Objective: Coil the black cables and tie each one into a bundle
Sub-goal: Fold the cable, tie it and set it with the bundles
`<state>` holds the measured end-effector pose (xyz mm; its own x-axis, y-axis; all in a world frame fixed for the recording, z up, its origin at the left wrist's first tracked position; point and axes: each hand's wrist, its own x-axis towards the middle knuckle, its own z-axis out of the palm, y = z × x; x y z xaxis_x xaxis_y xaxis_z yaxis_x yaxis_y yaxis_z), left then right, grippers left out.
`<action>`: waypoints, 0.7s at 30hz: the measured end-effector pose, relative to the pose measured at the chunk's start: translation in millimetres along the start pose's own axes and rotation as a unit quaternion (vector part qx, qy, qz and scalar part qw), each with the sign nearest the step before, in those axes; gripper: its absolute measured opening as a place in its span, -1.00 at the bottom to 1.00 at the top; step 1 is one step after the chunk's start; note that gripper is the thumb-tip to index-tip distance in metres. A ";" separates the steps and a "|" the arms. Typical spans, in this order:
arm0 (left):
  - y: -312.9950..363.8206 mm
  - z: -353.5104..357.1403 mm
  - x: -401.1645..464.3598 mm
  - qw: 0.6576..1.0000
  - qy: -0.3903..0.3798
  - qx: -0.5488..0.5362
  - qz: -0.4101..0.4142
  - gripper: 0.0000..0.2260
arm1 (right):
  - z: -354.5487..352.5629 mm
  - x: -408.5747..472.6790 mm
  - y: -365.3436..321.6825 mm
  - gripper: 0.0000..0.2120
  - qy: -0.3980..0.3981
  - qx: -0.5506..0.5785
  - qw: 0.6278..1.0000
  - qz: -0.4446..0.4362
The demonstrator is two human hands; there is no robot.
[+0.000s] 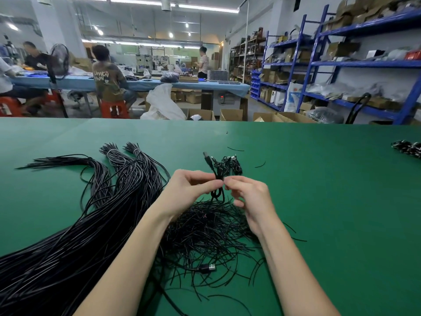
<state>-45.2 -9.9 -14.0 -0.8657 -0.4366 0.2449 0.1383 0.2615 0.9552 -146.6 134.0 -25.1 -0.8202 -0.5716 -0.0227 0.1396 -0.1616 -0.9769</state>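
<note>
The coiled black cable stands upright above the green table, long axis vertical, pinched at its waist by the left hand; the right hand, touching it from the right, pinches a thin tie there, barely visible

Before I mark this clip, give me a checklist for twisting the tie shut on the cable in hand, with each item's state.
1. Left hand pinches the coiled black cable: ok.
2. Right hand pinching at the coil's waist: ok.
3. Tie wrapped round the coil: cannot tell.
4. Coil lifted off the heap of thin black twist ties: ok.
5. Small pile of finished black bundles behind has room: ok.
</note>
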 end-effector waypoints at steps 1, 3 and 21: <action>0.8 0.9 -0.2 0.999 0.000 0.027 0.040 -0.73 | 0.0 -1.1 -2.4 -0.86 -0.042 0.115 0.987 0.102; 3.5 2.9 -0.8 0.997 -0.002 0.035 0.071 -0.82 | -1.4 -3.4 -6.1 -0.93 -0.093 0.245 0.945 0.197; 6.2 -8.8 -2.8 0.978 -0.106 -0.162 -0.084 -0.62 | -20.8 -10.2 -25.7 -0.87 -0.074 -0.253 0.933 -0.246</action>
<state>-37.7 -14.7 -7.2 -0.9647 -0.2535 0.0720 0.1002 -0.1000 0.9899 -153.4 160.7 -4.2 -0.6247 -0.6403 0.4469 -0.5439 -0.0539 -0.8374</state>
